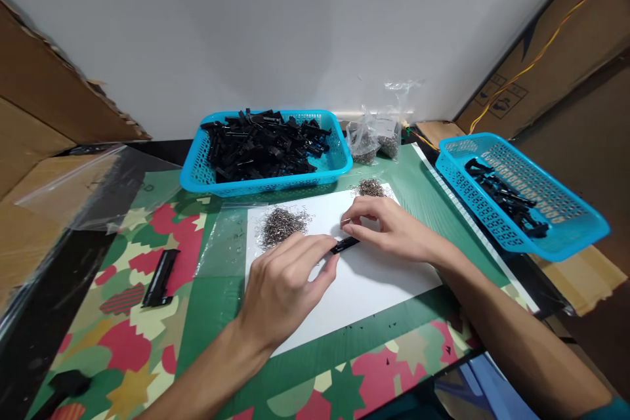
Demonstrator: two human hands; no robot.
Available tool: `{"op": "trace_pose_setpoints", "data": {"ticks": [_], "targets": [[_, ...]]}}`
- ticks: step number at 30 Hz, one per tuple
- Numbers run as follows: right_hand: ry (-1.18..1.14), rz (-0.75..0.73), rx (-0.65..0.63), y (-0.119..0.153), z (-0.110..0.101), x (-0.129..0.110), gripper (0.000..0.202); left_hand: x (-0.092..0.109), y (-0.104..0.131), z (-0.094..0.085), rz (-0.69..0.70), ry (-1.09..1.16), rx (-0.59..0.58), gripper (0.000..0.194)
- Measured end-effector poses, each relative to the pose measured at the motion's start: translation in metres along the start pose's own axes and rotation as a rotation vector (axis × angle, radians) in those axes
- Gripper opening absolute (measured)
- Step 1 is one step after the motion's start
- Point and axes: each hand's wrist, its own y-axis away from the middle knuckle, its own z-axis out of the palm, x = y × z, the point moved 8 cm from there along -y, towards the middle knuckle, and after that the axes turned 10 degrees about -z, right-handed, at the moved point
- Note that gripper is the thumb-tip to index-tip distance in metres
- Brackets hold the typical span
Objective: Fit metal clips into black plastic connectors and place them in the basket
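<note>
Between the thumb and fingers of my left hand is a small black plastic part, held over the white sheet. Close to the part's right end, my right hand pinches a thin metal piece, perhaps a small spring. Just beyond my left hand lies a heap of small metal springs. A smaller heap of springs sits behind my right hand.
A blue basket full of black parts stands at the back. Another blue basket with fewer parts is on the right. Clear bags of metal pieces lean by the wall. A longer black part lies left.
</note>
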Motion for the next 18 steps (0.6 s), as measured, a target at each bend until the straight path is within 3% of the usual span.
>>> {"op": "trace_pose_setpoints", "data": {"ticks": [6, 18], "targets": [[-0.057, -0.041, -0.09, 0.001, 0.006, -0.001, 0.013, 0.003, -0.001, -0.002, 0.041, -0.037, 0.009, 0.02], [-0.087, -0.119, 0.102, 0.0, -0.002, -0.004, 0.018, -0.011, -0.003, -0.001, -0.09, 0.049, -0.02, 0.02]]}}
